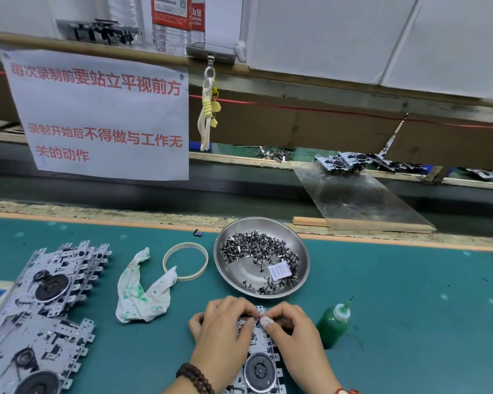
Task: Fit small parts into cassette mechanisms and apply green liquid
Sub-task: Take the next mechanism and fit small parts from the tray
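Teal matting covers the work table, and near its front edge lies a silver metal cassette mechanism with a black round flywheel, flat between both hands. The left hand curls over the mechanism's upper left part, fingers bent and close together, their tips meeting the right hand's at the top edge. The right hand comes in from the other side, thumb and forefinger pinched together at that same spot; whether a small part sits between them cannot be told.

Just right of the right hand stands a green liquid squeeze bottle with a white collar and thin nozzle, upright, with bare mat stretching well beyond it to the right. Just behind the hands sits a round stainless steel dish holding a heap of small dark metal parts and a white paper label. To the left lie a green-stained white rag, touching a thin cream ring, and further left a stack of silver cassette mechanisms running to the table's left edge. A wooden strip borders the mat's far edge.
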Action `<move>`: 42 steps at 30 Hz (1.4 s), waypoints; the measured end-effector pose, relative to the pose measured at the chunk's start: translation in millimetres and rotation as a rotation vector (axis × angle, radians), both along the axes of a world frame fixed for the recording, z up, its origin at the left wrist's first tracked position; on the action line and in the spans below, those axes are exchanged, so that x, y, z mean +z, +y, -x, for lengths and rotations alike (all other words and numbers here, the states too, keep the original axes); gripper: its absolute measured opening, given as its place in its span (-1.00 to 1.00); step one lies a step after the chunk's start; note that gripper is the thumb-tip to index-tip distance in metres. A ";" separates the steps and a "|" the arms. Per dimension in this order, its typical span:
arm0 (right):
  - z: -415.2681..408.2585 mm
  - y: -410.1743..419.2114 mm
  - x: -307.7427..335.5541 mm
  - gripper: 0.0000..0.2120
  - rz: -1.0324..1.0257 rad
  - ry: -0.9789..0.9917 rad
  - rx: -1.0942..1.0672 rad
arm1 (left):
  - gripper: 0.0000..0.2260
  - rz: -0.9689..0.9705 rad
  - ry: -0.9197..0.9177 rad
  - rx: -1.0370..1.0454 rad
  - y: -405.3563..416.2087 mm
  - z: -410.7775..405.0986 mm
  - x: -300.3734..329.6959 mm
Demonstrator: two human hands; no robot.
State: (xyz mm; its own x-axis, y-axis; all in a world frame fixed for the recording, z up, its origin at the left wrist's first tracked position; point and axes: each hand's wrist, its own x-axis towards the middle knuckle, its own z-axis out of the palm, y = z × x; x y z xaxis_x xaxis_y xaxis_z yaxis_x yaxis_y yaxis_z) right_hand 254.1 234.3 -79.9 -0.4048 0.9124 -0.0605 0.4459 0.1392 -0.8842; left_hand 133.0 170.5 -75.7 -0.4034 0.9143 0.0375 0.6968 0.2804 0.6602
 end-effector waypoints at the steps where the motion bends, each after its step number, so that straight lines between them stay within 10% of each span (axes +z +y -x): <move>1: -0.2 0.1 -0.3 -0.84 0.008 0.003 -0.001 | -0.88 -0.004 0.007 -0.013 0.8 0.2 0.3; 42: 6.5 -8.3 -1.9 -0.75 0.291 0.274 -0.138 | -0.85 -0.056 -0.054 -0.033 0.2 1.0 -6.7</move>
State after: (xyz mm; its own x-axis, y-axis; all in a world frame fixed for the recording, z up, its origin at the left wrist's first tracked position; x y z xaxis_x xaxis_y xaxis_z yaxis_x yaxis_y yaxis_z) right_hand 247.6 226.0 -81.8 -0.3170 0.9199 -0.2308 0.1857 -0.1785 -0.9663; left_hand 132.0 170.7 -82.4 -0.3758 0.9242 0.0679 0.6682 0.2195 0.7109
